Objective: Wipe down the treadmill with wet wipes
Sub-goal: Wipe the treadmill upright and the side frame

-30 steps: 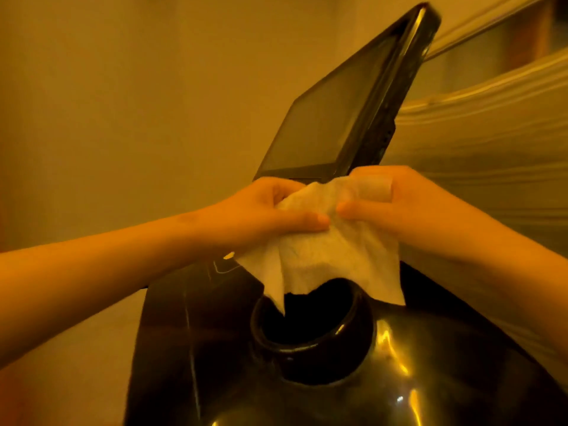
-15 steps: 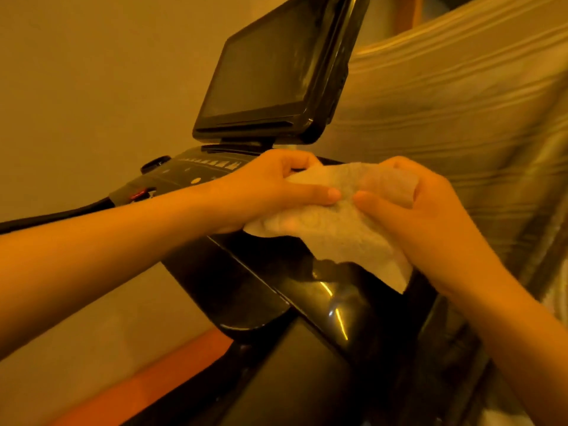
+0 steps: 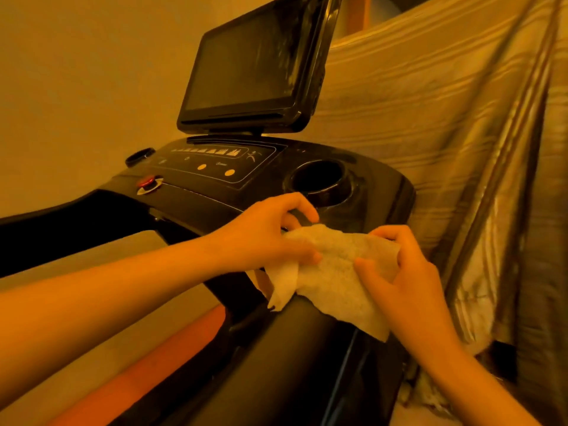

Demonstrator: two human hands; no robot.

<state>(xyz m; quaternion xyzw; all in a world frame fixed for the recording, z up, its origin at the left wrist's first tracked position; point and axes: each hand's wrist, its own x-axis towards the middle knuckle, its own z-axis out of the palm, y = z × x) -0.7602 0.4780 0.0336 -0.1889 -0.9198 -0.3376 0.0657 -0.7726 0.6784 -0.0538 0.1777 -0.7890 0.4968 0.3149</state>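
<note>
A white wet wipe [image 3: 335,272] is stretched between both hands just above the near right edge of the black treadmill console [image 3: 221,192]. My left hand [image 3: 270,235] pinches its left side between thumb and fingers. My right hand [image 3: 402,272] grips its right side, thumb on top. The wipe's lower corners hang loose over the right handrail [image 3: 292,364]. The dark screen [image 3: 252,63] stands tilted at the back of the console, behind the button panel [image 3: 215,164] and a round cup holder [image 3: 316,176].
A red safety button [image 3: 147,182] sits at the console's left, with a small knob [image 3: 140,155] behind it. The left handrail [image 3: 46,229] runs toward me. A striped curtain [image 3: 445,124] hangs close on the right. A plain wall is on the left.
The view has pulled back and down, bringing the whole console and cup holder into sight. Both hands, still holding the wipe, have come down from near the screen to the console's near right edge.
</note>
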